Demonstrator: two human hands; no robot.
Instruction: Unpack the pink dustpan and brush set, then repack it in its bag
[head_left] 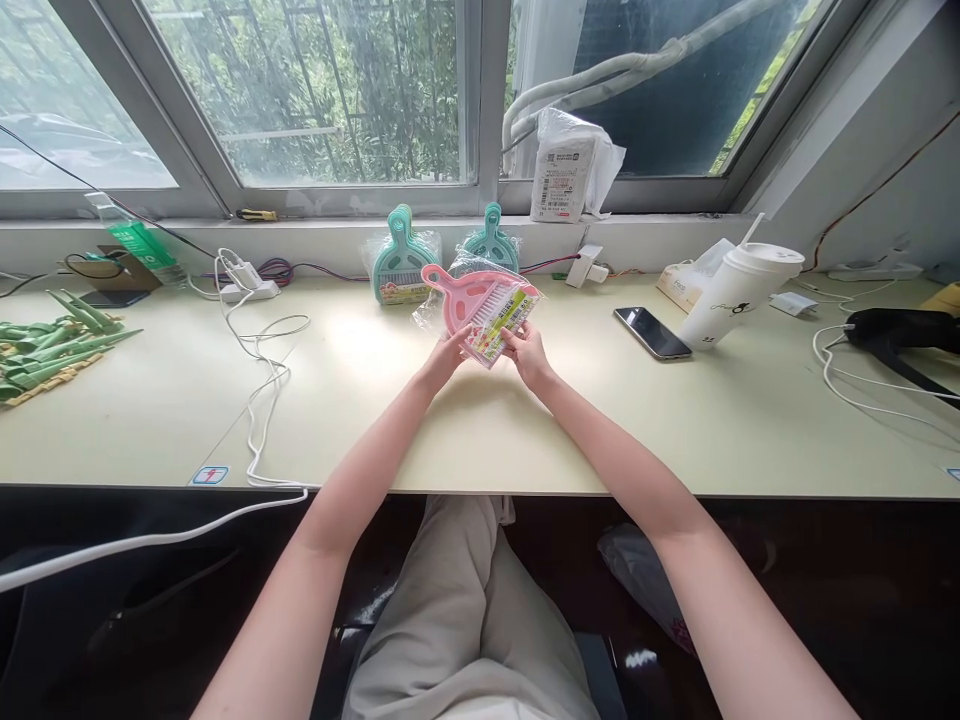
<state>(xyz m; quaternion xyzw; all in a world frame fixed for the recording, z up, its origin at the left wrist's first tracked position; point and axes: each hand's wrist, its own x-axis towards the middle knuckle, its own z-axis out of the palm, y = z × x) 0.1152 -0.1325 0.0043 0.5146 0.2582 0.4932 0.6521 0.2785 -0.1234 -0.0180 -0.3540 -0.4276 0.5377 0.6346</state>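
Note:
A pink dustpan and brush set (480,305) in clear plastic wrap is held up over the table, tilted with its handle toward the upper left. My left hand (448,358) grips its lower left edge, fingers closed. On the lower right edge, my right hand (528,354) is closed on the same set, near the yellow-green label. Behind it, a wrapped green dustpan and brush set (403,258) leans upright against the wall under the window. A second green set (491,240) stands to its right, its lower part hidden by the pink one.
On the right are a phone (652,332), a white lidded cup (739,295) with a straw and a tissue pack (686,285). White cables (266,375) cross the table's left side. Green plant pieces (56,345) lie far left, near a tilted bottle (139,240). A white package (570,170) rests on the sill.

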